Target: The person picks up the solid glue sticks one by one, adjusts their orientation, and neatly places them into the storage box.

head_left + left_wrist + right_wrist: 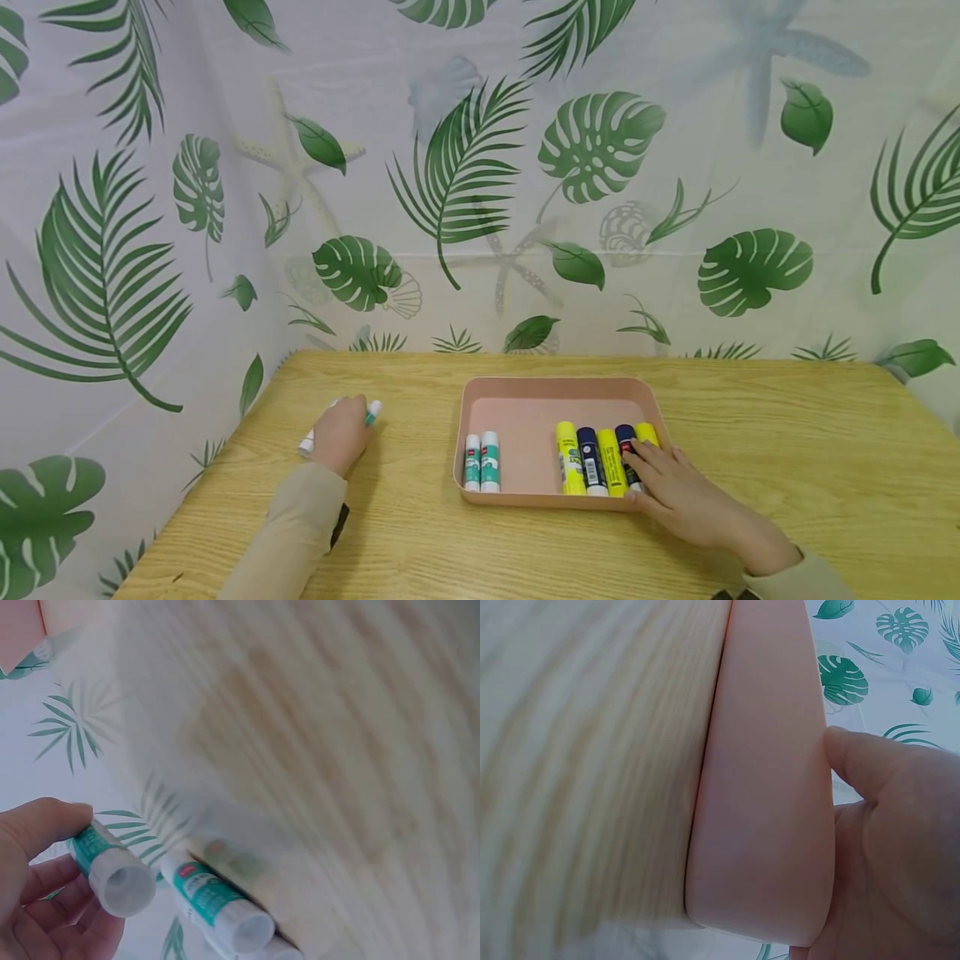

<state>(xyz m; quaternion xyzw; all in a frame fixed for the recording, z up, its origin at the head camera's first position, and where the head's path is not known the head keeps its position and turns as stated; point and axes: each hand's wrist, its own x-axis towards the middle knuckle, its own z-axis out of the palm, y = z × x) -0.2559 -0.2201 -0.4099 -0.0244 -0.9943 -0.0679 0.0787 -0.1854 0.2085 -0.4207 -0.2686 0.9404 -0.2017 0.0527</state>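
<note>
On the left of the table, my left hand (341,437) pinches a white and teal glue stick (120,874) between thumb and fingers. Beside it, further glue sticks (210,904) of the same kind lie on the table, mostly hidden by the hand in the head view. My right hand (686,500) rests over the front right corner of a pink tray (525,408), fingers extended across the glue sticks there and thumb at the rim. Yellow glue sticks (570,460) and dark blue glue sticks (592,463) alternate on the tray's right side. Two teal glue sticks (490,462) stand at its left.
The wooden table (420,542) extends on both sides of the tray. Behind it and to the left hangs a white cloth (480,325) printed with green leaves. A bare stretch of tray floor separates the teal sticks from the yellow and blue ones.
</note>
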